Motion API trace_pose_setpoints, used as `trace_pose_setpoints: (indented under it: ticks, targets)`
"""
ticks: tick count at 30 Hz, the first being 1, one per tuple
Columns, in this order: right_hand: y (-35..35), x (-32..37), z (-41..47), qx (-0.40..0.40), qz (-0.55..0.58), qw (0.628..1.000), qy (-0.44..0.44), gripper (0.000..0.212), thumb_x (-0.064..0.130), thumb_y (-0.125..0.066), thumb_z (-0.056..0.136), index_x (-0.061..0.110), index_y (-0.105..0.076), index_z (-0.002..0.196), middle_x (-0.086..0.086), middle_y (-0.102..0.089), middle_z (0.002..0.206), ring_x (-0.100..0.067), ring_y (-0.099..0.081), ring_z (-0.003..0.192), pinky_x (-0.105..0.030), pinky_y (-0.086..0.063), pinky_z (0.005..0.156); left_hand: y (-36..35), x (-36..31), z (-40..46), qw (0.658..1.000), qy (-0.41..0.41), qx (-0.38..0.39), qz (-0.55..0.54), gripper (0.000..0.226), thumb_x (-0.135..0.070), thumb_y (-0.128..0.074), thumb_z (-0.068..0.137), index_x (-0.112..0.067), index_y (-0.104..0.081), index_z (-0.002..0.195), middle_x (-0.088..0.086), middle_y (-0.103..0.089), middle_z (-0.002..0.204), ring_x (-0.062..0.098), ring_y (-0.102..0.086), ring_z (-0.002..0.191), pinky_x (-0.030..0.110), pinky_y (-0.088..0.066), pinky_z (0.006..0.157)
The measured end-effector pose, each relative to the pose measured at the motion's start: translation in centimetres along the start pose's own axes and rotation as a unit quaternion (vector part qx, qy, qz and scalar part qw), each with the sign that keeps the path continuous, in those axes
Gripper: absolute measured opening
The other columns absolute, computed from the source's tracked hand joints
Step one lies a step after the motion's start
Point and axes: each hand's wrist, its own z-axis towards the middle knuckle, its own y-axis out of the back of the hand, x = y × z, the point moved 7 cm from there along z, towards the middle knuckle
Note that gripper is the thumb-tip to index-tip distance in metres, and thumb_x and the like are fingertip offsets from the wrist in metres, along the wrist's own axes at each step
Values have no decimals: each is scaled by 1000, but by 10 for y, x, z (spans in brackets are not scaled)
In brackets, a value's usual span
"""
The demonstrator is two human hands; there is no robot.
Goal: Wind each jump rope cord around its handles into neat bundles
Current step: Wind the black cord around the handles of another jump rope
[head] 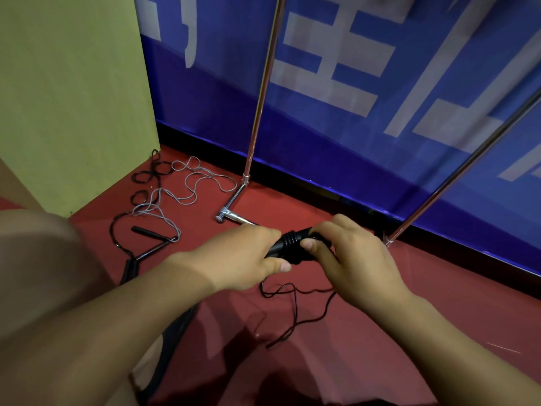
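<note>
We see both hands meeting above the red floor [380, 303], just in front of the blue banner [351, 118]; the left hand [234, 259] curls round the near end of a pair of black handles [288, 249], thumb pointing toward the right; the right hand [348, 259] pinches the far end of the same handles, thumb pressed on the ribbed part where several turns of black cord [295, 306] already sit; the unwound length of that cord hangs from under the hands and trails in loose curves on the floor toward us; well apart to the left, near the yellow-green wall [73, 98], lie a grey cord [190, 186] and another black cord [126, 227], tangled over each other and unwound, with a black handle [143, 231] and a second one [130, 269] resting beside them; two chrome poles [263, 83] rise at a slant against the banner, one standing on a metal foot [231, 206] between the loose ropes and our hands.
</note>
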Motion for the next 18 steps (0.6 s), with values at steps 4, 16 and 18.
trace_pose_setpoints:
  ticks: [4,16,18]
  targets:
    - [10,-6,4,-30,-28,999,-35,43,68,-62,74,27,-63,88,9,-59,80,-17,-60,76,-38,-50,63,0,-7,-7,998,-22,25,45,33,-48,-64,91,-30,-43,73,-9,-50,69,5,-48,60,27,-32,53]
    - [-6,-28,11,113,524,826,-173,20,22,-74,69,10,-66,84,2,-57,65,-7,-48,52,-18,-42,50,-11,-43,-21,940,-131,178,-261,19,-25,-67,95,-37,-65,81,6,-70,80,27,-68,67,35,-59,60]
    - [-12,-28,12,132,535,816,-176,24,24,-71,71,8,-64,87,1,-56,64,-7,-48,52,-19,-42,50,-11,-48,-21,929,-138,183,-290,10,-26,-67,95,-30,-66,86,4,-70,82,26,-68,66,34,-57,59]
